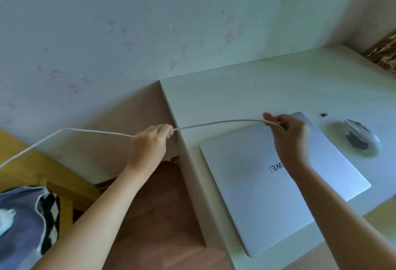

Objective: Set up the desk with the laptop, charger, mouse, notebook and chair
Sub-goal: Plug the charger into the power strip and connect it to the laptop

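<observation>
Two bare hands hold one thin white charger cable [218, 123] stretched in the air between them; left hand [150, 143], fingers curled round the cable, is off the left edge of the pale tabletop [246, 89], above the wooden floor [162, 205]; right hand [287, 132], thumb and fingertips pinching the cable, hangs over the far part of the closed silver laptop [257, 194]; from the left hand the cable runs on leftward and down, out of the picture's edge; laptop lies flat on the tabletop, beneath and nearer than the right hand, lid lettering upside down to the viewer; white and grey computer mouse [362, 137] rests on the tabletop to the right of the right hand, just beside the laptop's far right corner; small dark object [324, 115], too small to identify, lies beyond the mouse; blue cloth with a black-and-white chequered patch [32, 216] lies low to the left of the left hand.
</observation>
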The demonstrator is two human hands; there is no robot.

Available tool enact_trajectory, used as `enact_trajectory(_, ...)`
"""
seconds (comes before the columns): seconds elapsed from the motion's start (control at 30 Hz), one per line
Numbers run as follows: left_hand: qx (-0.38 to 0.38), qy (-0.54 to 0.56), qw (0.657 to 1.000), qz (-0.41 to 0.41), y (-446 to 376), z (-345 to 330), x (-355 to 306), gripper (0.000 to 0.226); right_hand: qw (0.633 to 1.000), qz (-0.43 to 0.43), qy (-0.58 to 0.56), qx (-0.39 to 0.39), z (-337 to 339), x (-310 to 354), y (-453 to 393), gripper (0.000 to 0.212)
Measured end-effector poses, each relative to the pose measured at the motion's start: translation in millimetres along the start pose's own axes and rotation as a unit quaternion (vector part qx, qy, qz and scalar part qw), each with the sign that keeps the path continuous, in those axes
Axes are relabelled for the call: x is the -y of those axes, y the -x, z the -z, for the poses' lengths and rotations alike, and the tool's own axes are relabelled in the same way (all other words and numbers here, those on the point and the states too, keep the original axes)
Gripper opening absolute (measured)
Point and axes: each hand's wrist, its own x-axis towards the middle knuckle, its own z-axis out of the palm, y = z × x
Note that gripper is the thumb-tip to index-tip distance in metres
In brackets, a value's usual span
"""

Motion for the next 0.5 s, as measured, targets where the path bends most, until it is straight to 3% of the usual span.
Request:
enact_trajectory(0.07,0.036,0.005,0.999,0.022,0,-6,-8,0.014,0.986,0.136,0.089,0.019,-10,10,11,0.038)
enact_trajectory(0.17,0.101,0.133,0.982,0.083,-10,-7,-41,0.038,0.938,0.299,0.161,0.068,-34,26,32,0.038)
enact_trajectory(0.23,0.167,0.325,0.915,0.173,-23,0,-65,0.052,0.890,0.404,0.183,0.107,-49,27,42,0.034)
enact_trajectory(0.3,0.231,0.471,0.810,0.263,-35,1,-80,0.057,0.861,0.451,0.193,0.134,-61,24,56,0.031)
enact_trajectory(0.4,0.364,0.525,0.693,0.334,-48,1,-81,0.060,0.839,0.484,0.192,0.158,-74,23,79,0.028)
enact_trajectory(0.5,0.414,0.548,0.631,0.361,-53,0,-77,0.052,0.831,0.505,0.164,0.165,-84,21,93,0.024)
